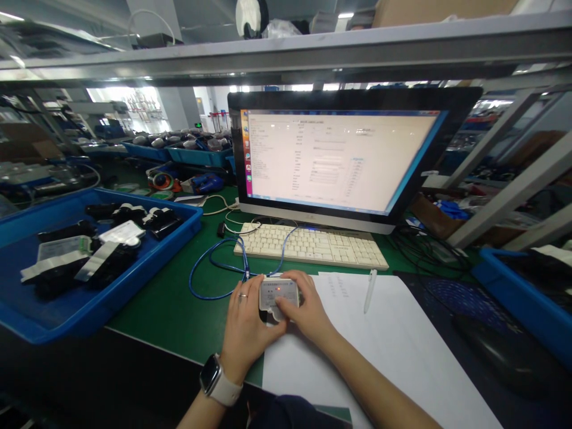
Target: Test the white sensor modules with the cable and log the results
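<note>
At the desk's (pixel 170 310) left edge sits a blue tray (pixel 89 325) holding several black parts (pixel 107 265), some with white or silvery labels on them. To its right, on the bare green surface, a blue cable (pixel 210 262) lies in loose loops and runs toward the middle of the desk. The left grip (pixel 243 328), with a ring on one finger and a watch (pixel 214 378) with a white band on the wrist, is closed around the left side of a small white device (pixel 277 295). The device is held just above the desk near the middle of the front edge, a little in front of the keyboard (pixel 313 244) and at the left edge of a white sheet of paper (pixel 393 345). A small red light shows on its upper face, and the blue cable reaches its far end. The right grip (pixel 306 316) is closed on the device's right side, thumb lying across the lower front. Behind the keyboard stands a monitor (pixel 339 158) showing a pale window with text too small to read. A white pen (pixel 370 290) lies on the paper's far edge. Farther right a dark mouse (pixel 500 351) rests on a dark mat, and another blue tray (pixel 522 304) sits at the desk's right edge.
</note>
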A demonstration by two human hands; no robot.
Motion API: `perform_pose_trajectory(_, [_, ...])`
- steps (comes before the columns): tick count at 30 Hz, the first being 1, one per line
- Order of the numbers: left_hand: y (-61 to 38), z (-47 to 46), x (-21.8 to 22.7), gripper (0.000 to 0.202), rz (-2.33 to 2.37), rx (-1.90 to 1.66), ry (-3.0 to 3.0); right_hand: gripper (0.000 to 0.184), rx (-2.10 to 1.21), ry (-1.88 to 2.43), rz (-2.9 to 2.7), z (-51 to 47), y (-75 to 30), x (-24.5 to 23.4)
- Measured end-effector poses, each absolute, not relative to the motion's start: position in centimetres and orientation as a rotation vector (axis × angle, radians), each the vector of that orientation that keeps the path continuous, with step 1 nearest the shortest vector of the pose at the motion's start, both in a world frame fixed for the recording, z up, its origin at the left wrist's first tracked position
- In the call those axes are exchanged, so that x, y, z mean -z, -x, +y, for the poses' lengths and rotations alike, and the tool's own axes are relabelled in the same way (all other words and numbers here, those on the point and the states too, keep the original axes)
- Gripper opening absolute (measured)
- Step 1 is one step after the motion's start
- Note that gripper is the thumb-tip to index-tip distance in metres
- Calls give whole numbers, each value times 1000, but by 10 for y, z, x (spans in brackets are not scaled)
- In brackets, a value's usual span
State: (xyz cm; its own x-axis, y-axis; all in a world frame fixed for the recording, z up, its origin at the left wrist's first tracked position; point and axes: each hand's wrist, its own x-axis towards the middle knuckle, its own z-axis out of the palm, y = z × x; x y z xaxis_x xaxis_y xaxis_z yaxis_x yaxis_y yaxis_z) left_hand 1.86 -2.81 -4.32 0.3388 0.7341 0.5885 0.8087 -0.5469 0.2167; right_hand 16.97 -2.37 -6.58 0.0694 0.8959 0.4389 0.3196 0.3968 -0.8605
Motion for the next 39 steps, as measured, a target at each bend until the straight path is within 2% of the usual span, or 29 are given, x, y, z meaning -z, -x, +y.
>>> perform_pose_trajectory(39, [-19, -29, 41, 66, -1442, 993, 2486, 31, -631, 1150, -1488, -23, -170, 65])
